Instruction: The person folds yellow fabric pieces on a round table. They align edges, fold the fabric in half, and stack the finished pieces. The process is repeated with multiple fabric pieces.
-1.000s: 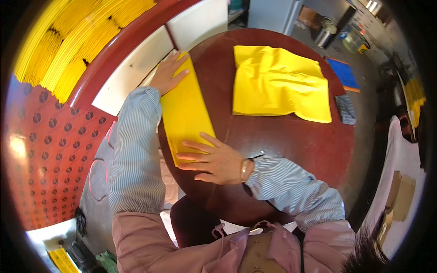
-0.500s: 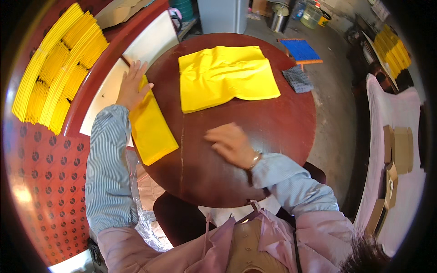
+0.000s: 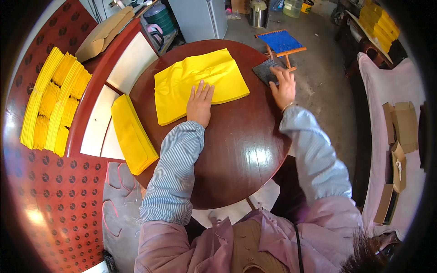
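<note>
A stack of flat yellow sheets point(image 3: 223, 75), creased on top, lies toward the far side of the round red-brown table point(image 3: 227, 150). Spread on its near part is my left hand point(image 3: 199, 105), palm down, fingers stretched out. My right hand point(image 3: 284, 86) reaches the table's far right edge, at the dark grey cloth point(image 3: 263, 73). Its fingertips are over the cloth's right side, with thumb and fingers apart; whether they press on it I cannot make out. A narrow folded yellow bundle point(image 3: 132, 136) rests at the table's left edge, left of my left forearm.
Thick stacks of folded yellow pieces point(image 3: 54, 102) stand on the left, beside a pale-panelled, red-edged surface point(image 3: 98, 116). A blue-topped folding stool point(image 3: 282, 42) stands beyond the table. Open cardboard boxes point(image 3: 403, 127) lie on a pink-covered surface at right.
My left hand has left the folded bundle for the yellow stack. My right hand has moved from above the table's middle out to the grey cloth. The whole view has shifted.
</note>
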{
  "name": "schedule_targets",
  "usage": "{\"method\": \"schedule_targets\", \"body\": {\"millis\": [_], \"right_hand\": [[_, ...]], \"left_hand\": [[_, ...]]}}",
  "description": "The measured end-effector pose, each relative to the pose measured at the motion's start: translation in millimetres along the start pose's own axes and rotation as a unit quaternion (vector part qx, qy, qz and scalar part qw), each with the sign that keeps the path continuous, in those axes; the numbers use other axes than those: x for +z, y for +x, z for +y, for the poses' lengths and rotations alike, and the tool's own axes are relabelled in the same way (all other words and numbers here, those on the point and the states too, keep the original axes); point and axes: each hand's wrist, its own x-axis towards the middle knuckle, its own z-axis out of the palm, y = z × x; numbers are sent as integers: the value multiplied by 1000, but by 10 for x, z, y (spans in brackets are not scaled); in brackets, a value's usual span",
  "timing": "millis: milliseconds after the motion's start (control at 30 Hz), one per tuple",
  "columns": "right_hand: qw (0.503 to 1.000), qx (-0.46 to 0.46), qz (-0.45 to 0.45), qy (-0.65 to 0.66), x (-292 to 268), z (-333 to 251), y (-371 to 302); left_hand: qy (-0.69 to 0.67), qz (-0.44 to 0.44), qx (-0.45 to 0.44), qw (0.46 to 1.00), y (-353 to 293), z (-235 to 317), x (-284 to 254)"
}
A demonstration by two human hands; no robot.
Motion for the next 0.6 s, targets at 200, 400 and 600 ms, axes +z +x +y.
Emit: {"method": "schedule_targets", "body": {"millis": [200, 400, 600], "right_hand": [[975, -62, -197, -75, 217, 546, 304], [994, 10, -110, 10, 336, 664, 339], [974, 97, -189, -83, 300, 612, 381]], "left_hand": [[-70, -12, 8, 997, -131, -116, 20], [-146, -45, 60, 986, -771, 85, -356], [-194, -107, 129, 966, -1337, 306, -644]]}}
